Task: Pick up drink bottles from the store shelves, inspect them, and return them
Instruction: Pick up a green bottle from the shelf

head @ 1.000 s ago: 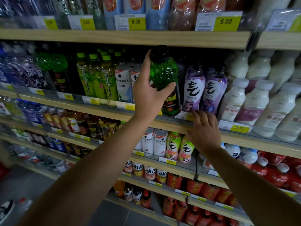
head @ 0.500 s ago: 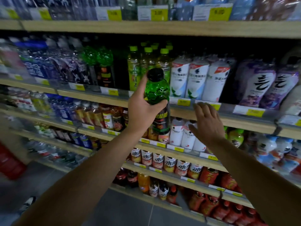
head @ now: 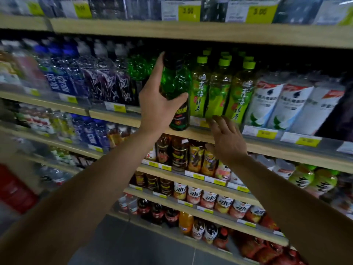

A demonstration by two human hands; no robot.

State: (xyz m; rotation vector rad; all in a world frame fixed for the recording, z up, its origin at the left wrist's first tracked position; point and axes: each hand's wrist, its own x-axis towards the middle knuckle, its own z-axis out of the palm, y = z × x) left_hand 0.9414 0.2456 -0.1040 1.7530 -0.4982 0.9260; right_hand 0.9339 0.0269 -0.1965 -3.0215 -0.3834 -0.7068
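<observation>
My left hand [head: 156, 106] grips a green bottle [head: 176, 85] with a black cap and a dark label, held upright in front of the second shelf [head: 114, 117]. The bottle's base hangs level with the shelf's front edge, between a row of similar green bottles [head: 139, 69] on the left and green tea bottles [head: 219, 92] on the right. My right hand [head: 227, 140] is held with fingers spread just below the tea bottles, at the shelf's edge, holding nothing.
White-and-blue labelled bottles [head: 282, 106] stand to the right, blue and purple ones [head: 91, 81] to the left. Lower shelves [head: 193, 178] carry rows of tea and juice bottles. Yellow price tags [head: 188, 11] line the shelf above. Grey floor tiles [head: 133, 245] lie below.
The view has swung left along the shelf. My left hand has carried the green bottle leftward and up, past the white and tea bottles. My right hand followed along the shelf edge.
</observation>
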